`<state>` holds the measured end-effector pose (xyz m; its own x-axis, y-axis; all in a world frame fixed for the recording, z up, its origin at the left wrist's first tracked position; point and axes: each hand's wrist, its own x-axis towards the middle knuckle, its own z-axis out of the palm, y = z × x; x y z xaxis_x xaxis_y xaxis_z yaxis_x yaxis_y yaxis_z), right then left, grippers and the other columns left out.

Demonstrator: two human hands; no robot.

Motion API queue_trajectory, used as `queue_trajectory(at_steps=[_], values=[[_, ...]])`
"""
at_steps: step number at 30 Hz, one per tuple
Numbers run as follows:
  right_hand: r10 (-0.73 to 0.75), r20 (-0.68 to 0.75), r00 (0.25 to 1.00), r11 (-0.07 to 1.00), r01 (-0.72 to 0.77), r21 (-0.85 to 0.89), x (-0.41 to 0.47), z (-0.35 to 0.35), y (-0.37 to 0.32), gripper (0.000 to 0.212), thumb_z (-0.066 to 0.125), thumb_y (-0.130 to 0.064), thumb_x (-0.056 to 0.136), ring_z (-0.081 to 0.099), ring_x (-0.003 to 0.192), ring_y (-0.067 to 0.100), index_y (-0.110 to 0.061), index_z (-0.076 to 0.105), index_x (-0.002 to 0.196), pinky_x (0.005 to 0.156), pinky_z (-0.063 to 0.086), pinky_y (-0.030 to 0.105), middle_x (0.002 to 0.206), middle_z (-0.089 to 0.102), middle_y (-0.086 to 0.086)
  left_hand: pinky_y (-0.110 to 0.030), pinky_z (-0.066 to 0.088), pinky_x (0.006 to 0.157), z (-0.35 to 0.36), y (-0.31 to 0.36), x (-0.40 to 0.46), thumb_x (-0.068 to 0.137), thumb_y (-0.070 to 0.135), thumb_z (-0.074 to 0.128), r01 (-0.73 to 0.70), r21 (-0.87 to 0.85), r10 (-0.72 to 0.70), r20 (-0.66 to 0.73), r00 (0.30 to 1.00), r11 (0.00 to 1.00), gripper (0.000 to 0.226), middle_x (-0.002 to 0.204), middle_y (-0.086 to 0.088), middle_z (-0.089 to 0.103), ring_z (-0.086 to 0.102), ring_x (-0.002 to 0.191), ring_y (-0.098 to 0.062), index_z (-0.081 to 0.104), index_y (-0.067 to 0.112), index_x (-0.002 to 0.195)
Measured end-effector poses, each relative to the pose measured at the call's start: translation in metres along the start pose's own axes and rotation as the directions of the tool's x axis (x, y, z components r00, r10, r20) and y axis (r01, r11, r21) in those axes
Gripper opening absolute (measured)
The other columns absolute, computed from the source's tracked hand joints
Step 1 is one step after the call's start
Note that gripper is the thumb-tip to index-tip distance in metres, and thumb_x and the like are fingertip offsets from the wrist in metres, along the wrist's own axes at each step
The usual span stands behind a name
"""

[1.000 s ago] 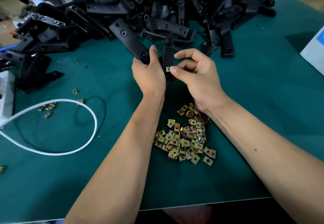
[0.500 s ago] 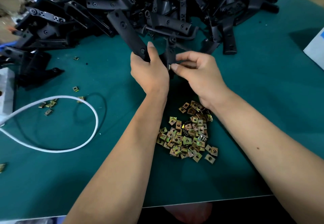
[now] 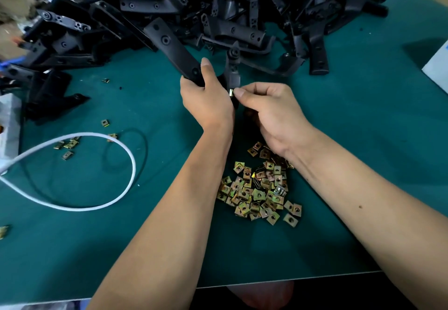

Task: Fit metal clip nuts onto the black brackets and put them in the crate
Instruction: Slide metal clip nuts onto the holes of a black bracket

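— What's the work surface?

— A table (image 3: pixel 363 154) with a dark green top.

— And on it?

— A big heap of black brackets (image 3: pixel 218 9) along the far edge. A pile of brass-coloured clip nuts (image 3: pixel 259 188) near the front, middle. A few loose nuts (image 3: pixel 66 146) at the left, beside a looped white cable (image 3: pixel 121 198). A white box (image 3: pixel 436 67) at the far right.

left hand (image 3: pixel 206 101) grips black bracket (image 3: pixel 174 50), right hand (image 3: pixel 271 113) pinches clip nut (image 3: pixel 231 92) against it; nut pile (image 3: pixel 259 188) below on green mat (image 3: pixel 363 120).
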<state>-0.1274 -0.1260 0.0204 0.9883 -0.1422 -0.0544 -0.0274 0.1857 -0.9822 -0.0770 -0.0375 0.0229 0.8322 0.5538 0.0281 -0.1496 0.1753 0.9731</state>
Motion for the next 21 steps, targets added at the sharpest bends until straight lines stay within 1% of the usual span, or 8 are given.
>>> queue_trajectory(at_steps=[5,7,9,11,13,15,18,21], values=[[0.011,0.068,0.998,1.000,-0.011,0.004,0.001,-0.005,0.001,0.011,0.071,-0.011,0.095,0.063,0.085,0.016,-0.007,0.076,0.086,0.088,0.050,0.036,0.082,0.071,0.006,-0.014,0.041,0.060,-0.001,0.000,-0.001,0.103,0.028,0.061,-0.060,0.042,0.060,0.001,0.998,0.997,0.027,0.073,0.007,0.056,0.051,0.060,-0.002,0.051,0.015,0.081],[-0.031,0.078,0.997,0.987,0.042,-0.153,0.006,-0.011,-0.001,0.009,0.074,-0.015,0.094,0.065,0.086,0.013,-0.011,0.079,0.089,0.091,0.052,0.037,0.086,0.074,0.004,-0.013,0.041,0.060,-0.003,-0.002,0.002,0.102,0.030,0.061,-0.089,0.081,0.085,0.041,0.995,0.993,0.028,0.074,0.007,0.057,0.051,0.062,-0.002,0.052,0.016,0.080],[-0.080,0.115,0.990,0.932,0.115,-0.344,0.011,-0.022,-0.007,0.008,0.075,-0.022,0.094,0.064,0.080,0.007,-0.016,0.081,0.093,0.081,0.054,0.031,0.086,0.077,-0.001,-0.014,0.040,0.059,-0.003,-0.004,0.005,0.102,0.032,0.061,-0.091,0.120,0.077,0.113,0.991,0.989,0.028,0.073,0.009,0.057,0.050,0.059,0.001,0.051,0.019,0.079],[-0.075,0.217,0.973,0.890,0.163,-0.425,0.014,-0.036,-0.018,0.014,0.075,-0.029,0.094,0.062,0.074,0.009,-0.016,0.080,0.094,0.072,0.053,0.026,0.083,0.075,0.000,-0.015,0.039,0.057,-0.002,-0.004,0.008,0.101,0.032,0.063,-0.078,0.129,0.057,0.155,0.986,0.989,0.030,0.070,0.011,0.053,0.047,0.055,0.003,0.049,0.021,0.076],[-0.025,0.402,0.915,0.803,0.258,-0.537,0.015,-0.050,-0.029,0.015,0.078,-0.030,0.091,0.065,0.074,0.013,-0.016,0.080,0.094,0.071,0.054,0.025,0.084,0.076,0.002,-0.018,0.040,0.060,-0.005,-0.002,0.014,0.100,0.029,0.064,-0.068,0.091,0.055,0.141,0.989,0.994,0.031,0.069,0.011,0.051,0.046,0.056,0.002,0.049,0.020,0.074],[0.105,0.555,0.825,0.668,0.355,-0.654,0.013,-0.059,-0.036,0.014,0.085,-0.028,0.084,0.067,0.076,0.011,-0.021,0.081,0.095,0.072,0.052,0.022,0.087,0.077,0.000,-0.026,0.043,0.066,-0.009,0.000,0.022,0.100,0.026,0.064,-0.029,0.023,0.026,0.114,0.993,0.999,0.031,0.070,0.009,0.051,0.048,0.063,-0.005,0.048,0.019,0.074],[0.219,0.625,0.749,0.581,0.415,-0.700,0.010,-0.057,-0.038,0.018,0.088,-0.032,0.079,0.067,0.080,0.011,-0.028,0.081,0.096,0.072,0.050,0.022,0.090,0.075,-0.004,-0.041,0.041,0.069,-0.014,0.000,0.029,0.099,0.025,0.063,0.081,-0.077,-0.072,0.104,0.992,0.994,0.032,0.074,0.001,0.047,0.046,0.073,-0.019,0.044,0.018,0.075],[0.237,0.642,0.730,0.506,0.472,-0.722,0.007,-0.047,-0.034,0.014,0.089,-0.033,0.077,0.067,0.081,0.006,-0.032,0.080,0.087,0.072,0.051,0.021,0.090,0.072,-0.007,-0.040,0.044,0.071,-0.016,0.001,0.026,0.097,0.031,0.066,0.112,-0.099,-0.094,0.170,0.981,0.989,0.029,0.073,0.006,0.048,0.047,0.073,-0.017,0.048,0.019,0.079]])
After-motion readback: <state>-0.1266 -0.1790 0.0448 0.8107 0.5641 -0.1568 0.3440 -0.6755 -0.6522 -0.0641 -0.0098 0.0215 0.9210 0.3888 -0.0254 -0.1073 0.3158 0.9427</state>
